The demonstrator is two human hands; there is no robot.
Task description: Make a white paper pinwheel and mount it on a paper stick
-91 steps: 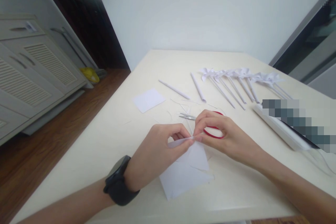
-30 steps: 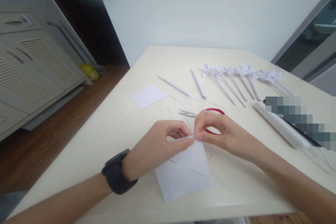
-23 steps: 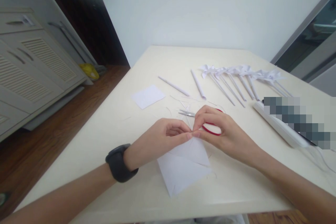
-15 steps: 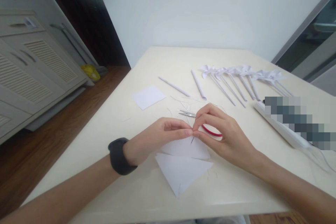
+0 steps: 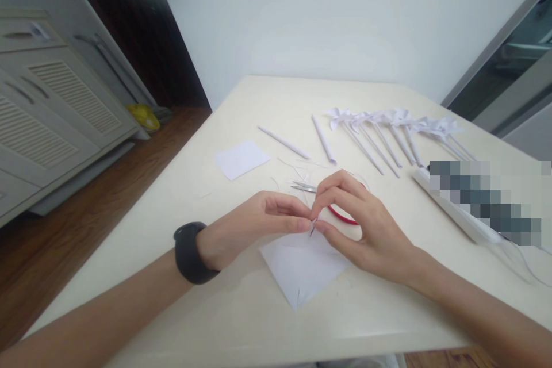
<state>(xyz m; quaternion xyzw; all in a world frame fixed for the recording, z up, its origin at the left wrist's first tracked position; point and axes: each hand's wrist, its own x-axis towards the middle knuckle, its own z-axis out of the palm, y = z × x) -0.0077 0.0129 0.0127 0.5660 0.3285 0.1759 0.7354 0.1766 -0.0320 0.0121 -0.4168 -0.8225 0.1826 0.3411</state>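
Observation:
My left hand point(image 5: 263, 221), with a black band on its wrist, is closed in a pinch between thumb and forefinger. Right beside it, my right hand point(image 5: 360, 218) pinches too, and the fingertips nearly touch. A thin, dark-tipped pointed piece point(image 5: 313, 228) sticks down from between them; its exact kind is too small to tell. Just below lies a white paper sheet point(image 5: 304, 273) with a short slit at its near corner. Behind my right fingers are scissors point(image 5: 303, 187) with red handles, partly hidden by that hand.
Several paper pinwheels on rolled sticks point(image 5: 392, 121) lie at the back right. Two rolled paper tubes point(image 5: 322, 139) and a square paper point(image 5: 242, 159) lie behind my hands, with thin paper scraps point(image 5: 302, 172). A white power strip point(image 5: 457, 207) with a cable is at the right.
My hands have come slightly lower and closer to the paper sheet, still pinched together. The thin pointed piece shows a little more between the fingertips. The camera view has shifted slightly.

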